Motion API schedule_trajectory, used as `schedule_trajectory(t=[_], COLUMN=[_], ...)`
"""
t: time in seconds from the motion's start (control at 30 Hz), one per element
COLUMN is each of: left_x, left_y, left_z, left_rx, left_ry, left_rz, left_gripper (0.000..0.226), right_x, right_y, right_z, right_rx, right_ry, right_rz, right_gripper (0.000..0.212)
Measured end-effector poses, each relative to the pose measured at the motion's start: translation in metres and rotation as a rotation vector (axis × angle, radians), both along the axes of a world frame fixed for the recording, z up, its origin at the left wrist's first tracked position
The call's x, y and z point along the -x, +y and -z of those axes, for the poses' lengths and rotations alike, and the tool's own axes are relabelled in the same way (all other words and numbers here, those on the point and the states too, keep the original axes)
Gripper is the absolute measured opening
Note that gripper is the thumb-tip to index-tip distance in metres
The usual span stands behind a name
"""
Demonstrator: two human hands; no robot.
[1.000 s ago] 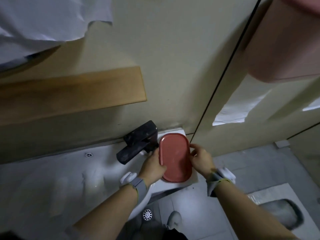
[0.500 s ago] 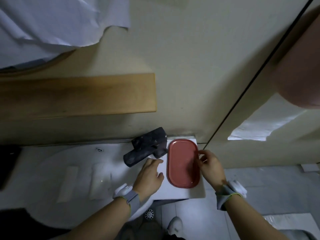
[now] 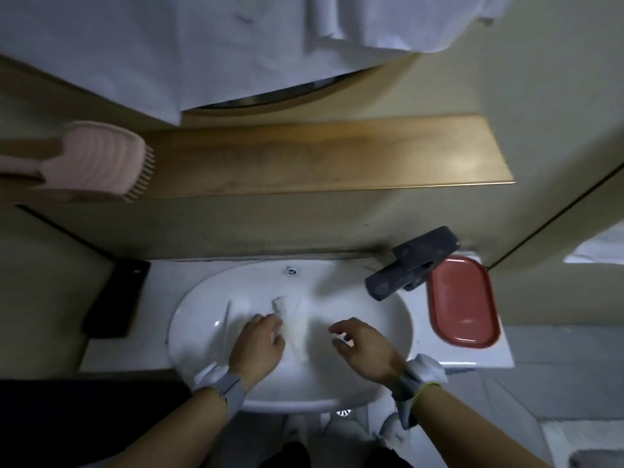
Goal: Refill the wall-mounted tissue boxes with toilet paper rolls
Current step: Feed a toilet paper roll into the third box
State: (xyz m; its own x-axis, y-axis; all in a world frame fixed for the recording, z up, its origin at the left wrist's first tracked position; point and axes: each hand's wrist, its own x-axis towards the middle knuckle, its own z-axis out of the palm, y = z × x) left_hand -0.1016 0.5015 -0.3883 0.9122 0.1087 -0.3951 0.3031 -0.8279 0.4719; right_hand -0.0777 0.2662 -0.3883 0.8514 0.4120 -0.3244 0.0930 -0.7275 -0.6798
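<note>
Both my hands are down in the white sink basin (image 3: 378, 380). My left hand (image 3: 258, 346) has its fingers closed on a crumpled white tissue (image 3: 292, 324) that lies in the middle of the bowl; motion blur hides the tissue's exact shape. My right hand (image 3: 363, 349) hovers just right of the tissue with its fingers spread and curled, holding nothing. A red oval lid (image 3: 462, 302) lies flat on the sink's right ledge, clear of both hands. No toilet paper roll or wall-mounted box is clearly in view.
A black faucet (image 3: 412, 261) juts over the basin's back right. A wooden shelf (image 3: 337, 153) runs along the wall above, under a hanging white cloth (image 3: 169, 45). A ribbed pink object (image 3: 91, 160) sticks out at the left. A black block (image 3: 114, 298) sits left of the sink.
Both hands left the red lid on the right ledge and moved left into the basin. My view swung left and down, and my left hand has closed on the tissue.
</note>
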Motion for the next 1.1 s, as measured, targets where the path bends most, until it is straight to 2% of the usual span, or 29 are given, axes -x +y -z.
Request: schedule_trajectory(t=[0.1, 0.17, 0.27, 0.37, 0.5, 0.6, 0.67, 0.73, 0.8, 0.93, 1.0, 1.1], left_x=[0.008, 0.011, 0.010, 0.005, -0.005, -0.013, -0.014, -0.013, -0.013, -0.022, -0.028, -0.031], left_y=[0.056, 0.082, 0.101, 0.109, 0.113, 0.106, 0.095, 0.089, 0.089, 0.073, 0.041, -0.022], left_z=[0.008, 0.014, 0.025, 0.035, 0.065, 0.071, 0.053, 0.035, 0.016, -0.028, -0.052, -0.081], left_rx=[-0.079, -0.091, -0.043, -0.031, -0.071, 0.061, 0.184, 0.264, 0.320, 0.420, 0.455, 0.468], left_ry=[0.055, 0.105, 0.164, 0.161, 0.141, 0.185, 0.211, 0.215, 0.211, 0.247, 0.245, 0.224], left_rz=[-0.054, -0.079, -0.143, -0.222, -0.189, -0.238, -0.265, -0.211, -0.130, 0.101, 0.257, 0.475], left_gripper=[0.040, 0.044, 0.045, 0.047, 0.051, 0.051, 0.037, 0.028, 0.030, 0.035, 0.036, 0.046], right_x=[0.013, 0.018, 0.026, 0.032, 0.033, 0.035, 0.035, 0.034, 0.032, 0.028, 0.031, 0.037], right_y=[0.060, 0.087, 0.105, 0.111, 0.108, 0.106, 0.104, 0.100, 0.094, 0.070, 0.045, -0.001], right_z=[0.016, 0.030, 0.043, 0.049, 0.048, 0.056, 0.058, 0.054, 0.043, -0.008, -0.040, -0.075], right_rx=[0.134, 0.200, 0.291, 0.272, 0.292, 0.253, 0.215, 0.185, 0.113, -0.145, -0.284, -0.358], right_ry=[-0.086, -0.142, -0.203, -0.235, -0.289, -0.278, -0.252, -0.170, -0.100, 0.025, 0.100, 0.068], right_rz=[-0.215, -0.273, -0.250, -0.227, -0.224, -0.201, -0.194, -0.161, -0.081, 0.215, 0.381, 0.500], right_gripper=[0.047, 0.053, 0.056, 0.062, 0.072, 0.069, 0.064, 0.057, 0.054, 0.043, 0.038, 0.036])
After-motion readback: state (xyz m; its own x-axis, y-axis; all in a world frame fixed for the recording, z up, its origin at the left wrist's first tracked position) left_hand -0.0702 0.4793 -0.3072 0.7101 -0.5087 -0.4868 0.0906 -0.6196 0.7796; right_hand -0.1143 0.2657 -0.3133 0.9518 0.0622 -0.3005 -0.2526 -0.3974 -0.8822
